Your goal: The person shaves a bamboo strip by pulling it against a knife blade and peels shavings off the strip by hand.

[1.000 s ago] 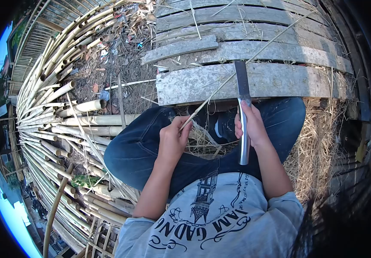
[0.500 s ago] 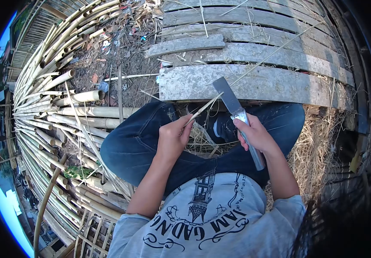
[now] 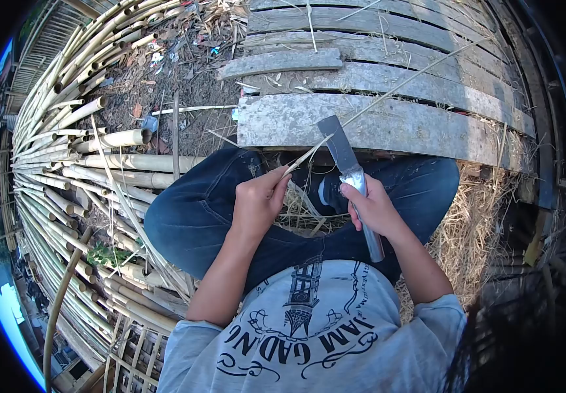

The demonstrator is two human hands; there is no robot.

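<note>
My left hand pinches the near end of a long thin bamboo strip, which stretches up and right over the wooden planks. In my right hand is the metal handle of a knife with a broad, dark blade. The blade points up and left and lies across the strip, just beyond my left fingers. Whether its edge cuts into the strip cannot be made out. Both hands are above my crossed legs.
Many bamboo poles lie fanned out at the left. A short loose board rests on the slatted platform. Shavings are heaped at the right. A bent stick stands at the lower left.
The knife has gone from upright, right of the strip, to tilted left across it. My right hand turned with it. My left hand keeps its grip on the strip.
</note>
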